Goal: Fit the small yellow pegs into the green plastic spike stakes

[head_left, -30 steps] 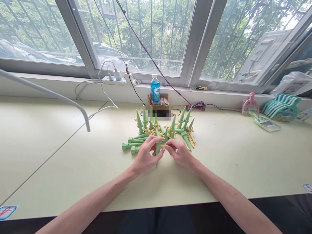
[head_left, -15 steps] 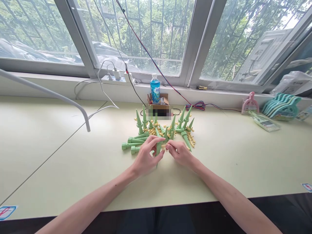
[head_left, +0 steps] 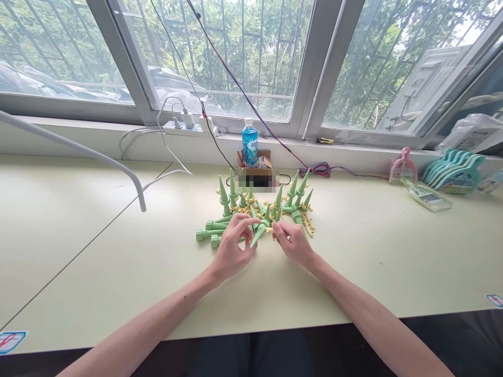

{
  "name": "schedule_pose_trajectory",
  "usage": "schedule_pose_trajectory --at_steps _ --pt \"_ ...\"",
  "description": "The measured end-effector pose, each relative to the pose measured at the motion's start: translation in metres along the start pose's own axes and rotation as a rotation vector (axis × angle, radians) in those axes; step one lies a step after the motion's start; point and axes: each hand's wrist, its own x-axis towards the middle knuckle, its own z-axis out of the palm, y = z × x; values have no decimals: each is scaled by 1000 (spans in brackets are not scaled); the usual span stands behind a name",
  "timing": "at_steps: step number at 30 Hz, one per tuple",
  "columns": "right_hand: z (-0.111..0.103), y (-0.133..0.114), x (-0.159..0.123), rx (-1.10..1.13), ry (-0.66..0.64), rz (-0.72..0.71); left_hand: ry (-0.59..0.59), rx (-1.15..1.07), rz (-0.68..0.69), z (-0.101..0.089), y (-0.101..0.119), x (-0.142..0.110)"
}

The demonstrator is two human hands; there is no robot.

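Observation:
My left hand point(head_left: 234, 245) pinches a green plastic watering spike point(head_left: 258, 235) near its collar, its tip slanting down toward me. From the spike's side sticks a small yellow valve point(head_left: 269, 230). The curled thumb and fingers of my right hand point(head_left: 293, 242) are closed at the valve's outer end. Just behind my hands stand several green spikes with yellow valves, one of them a tall spike point(head_left: 223, 198). Loose small yellow valves point(head_left: 308, 225) lie in a pile among them. To the left, green capped tubes point(head_left: 204, 235) lie flat, partly hidden by my left hand.
A blue liquid bottle point(head_left: 250, 142) stands in a small cardboard box point(head_left: 266, 158) by the window. Coiled cable point(head_left: 320, 170) lies to its right. Pink point(head_left: 403, 167) and teal dustpan-like items point(head_left: 456, 170) sit far right. A white curved bar point(head_left: 118, 163) crosses the left.
The held spike has tilted from near upright to a slant, its tip swinging lower left. My right hand has shifted slightly to the right, and the left fingers have changed their hold.

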Motion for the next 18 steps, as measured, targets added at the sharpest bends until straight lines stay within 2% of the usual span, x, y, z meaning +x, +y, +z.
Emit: schedule_pose_trajectory --at_steps 5,11,18 --pt "0 -1 0 -39 18 -10 1 135 77 2 0 0" --pt "0 -4 0 -41 -11 -42 -24 123 106 4 -3 -2" --pt "0 -3 -1 -47 -22 -78 -1 124 219 4 -7 -2"
